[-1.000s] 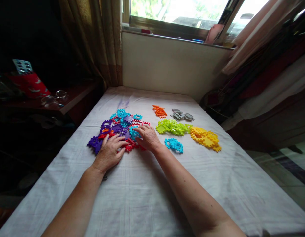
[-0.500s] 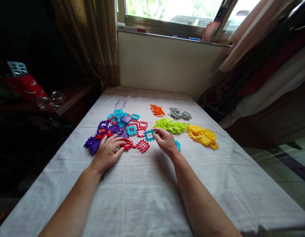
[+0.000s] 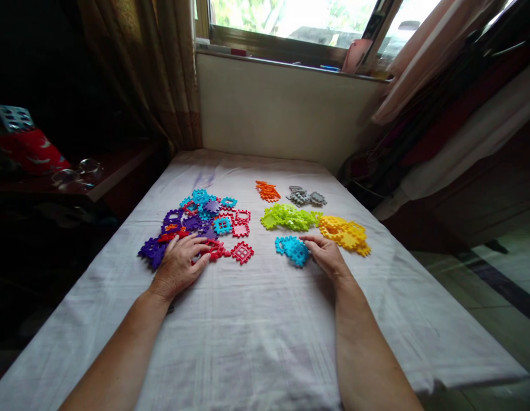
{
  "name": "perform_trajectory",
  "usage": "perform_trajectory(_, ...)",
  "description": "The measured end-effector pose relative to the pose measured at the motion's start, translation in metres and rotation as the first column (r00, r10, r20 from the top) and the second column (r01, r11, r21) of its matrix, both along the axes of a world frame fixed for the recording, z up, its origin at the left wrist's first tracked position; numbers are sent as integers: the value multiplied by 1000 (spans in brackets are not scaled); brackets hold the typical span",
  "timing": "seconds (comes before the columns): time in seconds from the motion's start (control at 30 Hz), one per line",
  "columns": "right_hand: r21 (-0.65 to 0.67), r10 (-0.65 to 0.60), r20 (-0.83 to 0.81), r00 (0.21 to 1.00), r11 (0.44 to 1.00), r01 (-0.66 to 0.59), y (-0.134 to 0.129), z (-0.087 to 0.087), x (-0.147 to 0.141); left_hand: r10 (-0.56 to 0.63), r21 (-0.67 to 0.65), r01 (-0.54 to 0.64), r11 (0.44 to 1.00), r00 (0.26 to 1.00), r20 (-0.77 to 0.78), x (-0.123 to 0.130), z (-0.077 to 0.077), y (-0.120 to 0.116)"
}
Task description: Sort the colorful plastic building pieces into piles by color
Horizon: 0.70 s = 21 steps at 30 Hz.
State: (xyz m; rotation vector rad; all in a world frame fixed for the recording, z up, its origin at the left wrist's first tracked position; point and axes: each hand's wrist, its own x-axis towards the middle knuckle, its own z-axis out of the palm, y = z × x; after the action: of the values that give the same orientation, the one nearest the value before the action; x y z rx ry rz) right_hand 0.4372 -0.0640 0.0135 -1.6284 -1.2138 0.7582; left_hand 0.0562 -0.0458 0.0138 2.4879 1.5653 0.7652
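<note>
The right hand [image 3: 329, 258] is reaching in from the right, and its thumb and forefinger look to be pinching the right edge of a blue piece [image 3: 299, 252]. That piece is lying directly to the left of the fingertips, overlapping the small blue pile [image 3: 282, 245] (blur is hiding exactly where one piece is ending and the next beginning). The pile's long axis is running mostly left to right, its right end slanting slightly toward the person, so the right hand is approaching it end-on and is by far the nearer of the two.

The left hand [image 3: 180, 265] is resting palm down and loosely spread, its fingers covering red pieces [image 3: 215, 250] at the near edge of the mixed heap [image 3: 191, 222]; what is sitting under the palm I cannot tell. A red lattice square [image 3: 242, 252] is lying alone between that hand and the blue pile.

Farther out, the lime-green pile [image 3: 290, 217] is lying just beyond the blue one, and the yellow pile [image 3: 347, 235] is spreading just past the right hand's knuckles. Orange pieces [image 3: 268, 191] and grey pieces [image 3: 300, 196] are lying farthest away, on the pale cloth [image 3: 248, 331].
</note>
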Motion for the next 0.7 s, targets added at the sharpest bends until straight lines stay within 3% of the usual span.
perform_trajectory(0.23, 118, -91, 217, 972, 991, 66, 8, 2, -12, 7, 1, -7, 1000, 1000, 9, 2, 0, 0)
perform_trajectory(0.37, 148, 51, 395, 917, 982, -119, 20, 14, -57, 17, 2, -17, 1000, 1000, 16, 3, 0, -1)
perform_trajectory(0.53, 62, 289, 634, 717, 905, -420, 49, 21, -131, 10, 2, -10, 1000, 1000, 12, 1, -2, 0)
perform_trajectory(0.7, -51, 363, 773, 520, 853, -520, 75, 20, -170, 16, 8, -16, 1000, 1000, 16, 1, -3, 1)
